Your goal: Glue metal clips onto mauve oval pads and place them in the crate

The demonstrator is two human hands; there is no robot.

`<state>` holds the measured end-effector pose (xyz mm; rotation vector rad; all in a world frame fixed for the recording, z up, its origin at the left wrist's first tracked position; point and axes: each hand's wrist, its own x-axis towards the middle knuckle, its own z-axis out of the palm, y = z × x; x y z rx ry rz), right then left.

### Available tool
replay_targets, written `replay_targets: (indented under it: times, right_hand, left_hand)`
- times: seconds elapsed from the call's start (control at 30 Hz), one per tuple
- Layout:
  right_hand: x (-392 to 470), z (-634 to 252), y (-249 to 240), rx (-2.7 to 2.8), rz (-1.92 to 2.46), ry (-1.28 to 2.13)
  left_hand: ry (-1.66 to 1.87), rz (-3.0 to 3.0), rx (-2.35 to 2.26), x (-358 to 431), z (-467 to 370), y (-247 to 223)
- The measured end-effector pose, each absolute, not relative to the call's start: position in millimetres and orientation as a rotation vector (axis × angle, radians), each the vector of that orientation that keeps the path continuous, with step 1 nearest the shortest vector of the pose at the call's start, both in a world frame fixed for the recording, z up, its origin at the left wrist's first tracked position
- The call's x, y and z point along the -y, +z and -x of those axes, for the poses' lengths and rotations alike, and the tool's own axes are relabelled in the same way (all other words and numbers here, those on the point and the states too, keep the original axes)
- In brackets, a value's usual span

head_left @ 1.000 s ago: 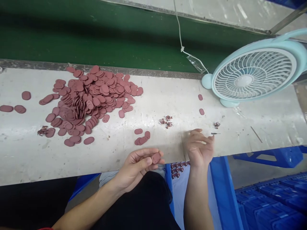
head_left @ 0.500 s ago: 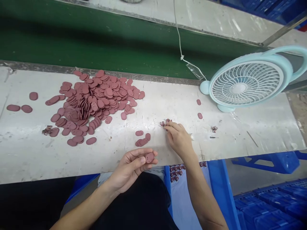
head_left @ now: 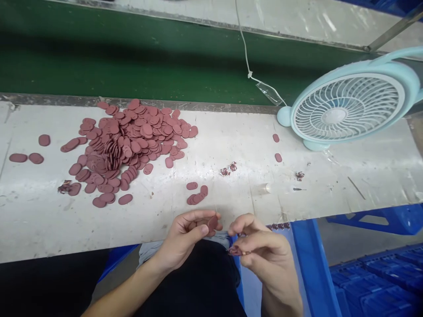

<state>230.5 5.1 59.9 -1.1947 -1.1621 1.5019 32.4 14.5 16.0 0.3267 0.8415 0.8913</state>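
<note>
Between the thumb and fingers of my left hand [head_left: 180, 244] is a flat, dark red oval disc [head_left: 213, 223] with rounded ends, tilted on edge. My right hand [head_left: 272, 253] is close beside it, past the table's front edge, pinching a small shiny dark red piece [head_left: 235, 250] whose exact kind I cannot make out. Similar small shiny pieces [head_left: 228, 169] lie on the table beyond my hands. A few oval discs [head_left: 197, 196] lie just beyond my left hand, some overlapping. Farther left spreads a large heap of the same discs [head_left: 145, 130].
A light blue fan [head_left: 346, 110] stands at the right, its white cord [head_left: 246, 48] crossing the green strip [head_left: 198, 66]. A small clear bottle [head_left: 280, 188] with a dark tip and a thin stick [head_left: 356, 187] lie on the white table [head_left: 224, 136]. Blue crates [head_left: 380, 281] are lower right.
My right hand has come back from the small shiny pieces on the table towards my body, now with one pinched. My left hand has turned the oval disc more edge-on.
</note>
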Motion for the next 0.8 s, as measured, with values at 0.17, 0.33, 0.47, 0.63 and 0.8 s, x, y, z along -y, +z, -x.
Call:
replay_targets:
  times: [0.17,0.33,0.47,0.63,0.8]
  right_hand:
    - [-2,-211,56,1.128,1.341,1.435]
    - [-9,-211,53,1.081,1.412,1.538]
    - [-8,-210,55,1.152,1.419,1.472]
    - [-10,-212,59,1.257,1.443,1.412]
    - [-16,-214,60,1.055,1.413,1.61]
  left_hand:
    - [0.907,-0.458,-0.803,-11,-33,15]
    - [0.908,-0.504,-0.826,-6,-31,12]
    - [0.918,-0.513,-0.852,-5,-32,13]
    - [0.896,-0.527,-0.883,-8,-34,14]
    - [0.93,-0.507,-0.839,-7,-38,14]
